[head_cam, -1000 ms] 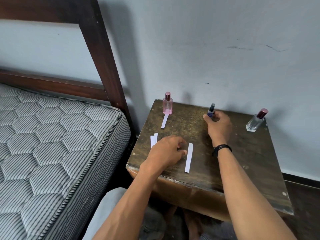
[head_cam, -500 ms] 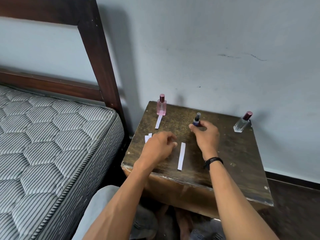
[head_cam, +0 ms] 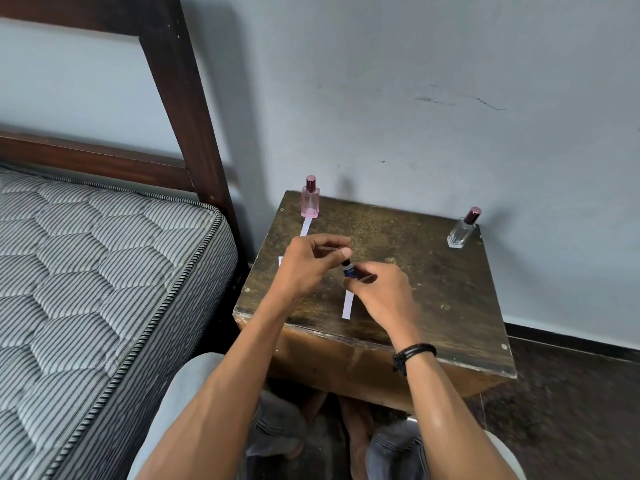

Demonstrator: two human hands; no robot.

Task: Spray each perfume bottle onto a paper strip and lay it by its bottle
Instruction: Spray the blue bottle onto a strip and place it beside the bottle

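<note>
**Handling.** The blue bottle (head_cam: 348, 271) is judged small, light and rigid, with a smooth wall that may slip. Hold it by the body and keep the top free. The paper strip (head_cam: 347, 306) is judged thin and limp, so pick it up by one end.

**Position and grip.** The blue bottle is at frame centre, tilted, above the table (head_cam: 433, 289) and over the strip's far end. The right hand (head_cam: 384, 296) curls around its body. The left hand (head_cam: 308, 268) appears to pinch the black cap (head_cam: 345, 262) with thumb and forefinger.

**Change.** Half a second ago the bottle stood on the table in the right hand and the left hand lay beside the strip. Now the bottle is raised, and the left hand has risen to its top.
</note>
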